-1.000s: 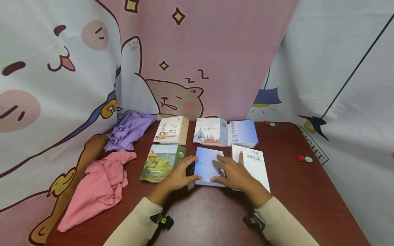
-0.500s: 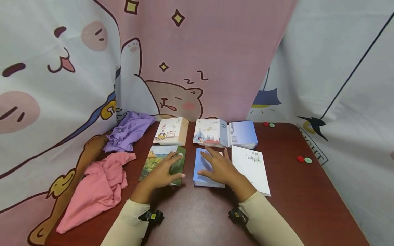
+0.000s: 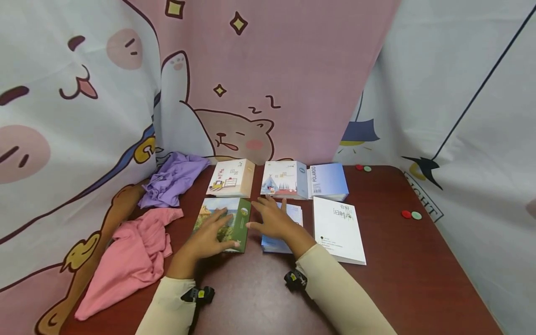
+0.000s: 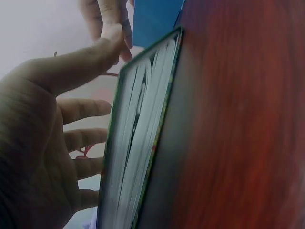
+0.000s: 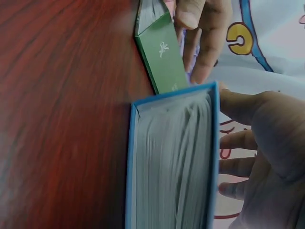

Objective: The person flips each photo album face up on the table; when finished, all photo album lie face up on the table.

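My left hand (image 3: pixel 207 239) is spread over the green landscape photo album (image 3: pixel 244 225), thumb near the front of its spine. In the left wrist view its straight fingers lie along the cover, beside the page edges (image 4: pixel 133 133). My right hand (image 3: pixel 274 221) reaches across the blue photo album (image 3: pixel 275 244), partly hiding it, with fingertips near the green album's right edge. From the right wrist view, the blue album's pages (image 5: pixel 171 162) face the camera, and the fingers extend over its top cover. Neither hand has its fingers curled round an album.
A white album (image 3: pixel 340 235) lies to the right. Behind stand a cream album (image 3: pixel 230 179), a tent-picture album (image 3: pixel 284 179) and another blue album (image 3: pixel 331 179). Pink cloth (image 3: pixel 134 256) and purple cloth (image 3: pixel 176 179) lie left; red and green discs (image 3: pixel 411 215) lie right.
Both hands have left their places around the blue album and shifted left. The left hand is now over the green album; the right has crossed from the white album's edge over the blue one.
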Demonstrator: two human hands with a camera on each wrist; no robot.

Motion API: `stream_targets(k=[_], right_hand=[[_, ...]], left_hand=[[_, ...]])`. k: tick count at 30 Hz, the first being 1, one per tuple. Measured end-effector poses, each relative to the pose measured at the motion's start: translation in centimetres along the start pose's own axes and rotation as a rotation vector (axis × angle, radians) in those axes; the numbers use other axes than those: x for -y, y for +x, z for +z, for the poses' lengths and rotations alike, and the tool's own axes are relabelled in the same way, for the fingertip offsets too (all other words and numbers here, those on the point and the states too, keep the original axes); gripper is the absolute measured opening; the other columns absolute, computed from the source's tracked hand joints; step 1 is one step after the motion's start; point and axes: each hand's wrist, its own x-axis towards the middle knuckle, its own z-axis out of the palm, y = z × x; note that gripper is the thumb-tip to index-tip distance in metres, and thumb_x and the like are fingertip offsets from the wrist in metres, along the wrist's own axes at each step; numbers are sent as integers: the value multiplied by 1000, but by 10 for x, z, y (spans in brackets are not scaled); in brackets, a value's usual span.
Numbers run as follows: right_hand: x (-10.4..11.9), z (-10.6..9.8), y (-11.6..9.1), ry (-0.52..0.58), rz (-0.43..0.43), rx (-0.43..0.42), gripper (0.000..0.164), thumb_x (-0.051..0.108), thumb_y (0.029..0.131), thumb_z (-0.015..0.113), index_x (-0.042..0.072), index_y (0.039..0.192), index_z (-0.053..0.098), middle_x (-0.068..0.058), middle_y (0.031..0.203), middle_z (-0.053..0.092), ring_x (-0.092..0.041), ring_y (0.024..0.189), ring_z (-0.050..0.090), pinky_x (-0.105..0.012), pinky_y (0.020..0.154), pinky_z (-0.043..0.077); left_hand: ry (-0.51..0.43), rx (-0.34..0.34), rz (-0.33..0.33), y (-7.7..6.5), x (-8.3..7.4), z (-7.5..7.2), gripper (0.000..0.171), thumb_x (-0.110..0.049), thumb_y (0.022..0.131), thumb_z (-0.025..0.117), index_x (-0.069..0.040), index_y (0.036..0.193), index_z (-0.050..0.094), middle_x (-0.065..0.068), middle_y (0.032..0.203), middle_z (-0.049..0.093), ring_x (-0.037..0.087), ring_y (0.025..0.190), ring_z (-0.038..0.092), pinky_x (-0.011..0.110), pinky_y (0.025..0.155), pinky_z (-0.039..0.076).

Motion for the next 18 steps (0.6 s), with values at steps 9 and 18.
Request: stream_targets(k=[9, 18], right_hand=[[3, 1, 28, -74, 27, 55, 76, 56, 103, 72, 17, 164, 51, -12, 172, 47, -43, 170, 21, -83, 129, 5], [-3, 4, 41, -153, 38, 102, 74, 61, 103, 69, 24, 164, 52, 2, 169, 53, -36, 171, 23, -84, 128, 3]], left_hand=[[8, 73, -52, -5, -16, -14, 103, -55, 78, 94, -6, 159, 55, 27, 172, 41, 63, 160, 26, 92, 117, 19], [-19, 49, -28, -9, -9, -6, 104, -50, 75, 99, -9, 160, 56, 22, 173, 42, 59, 163, 25, 92, 119, 14]])
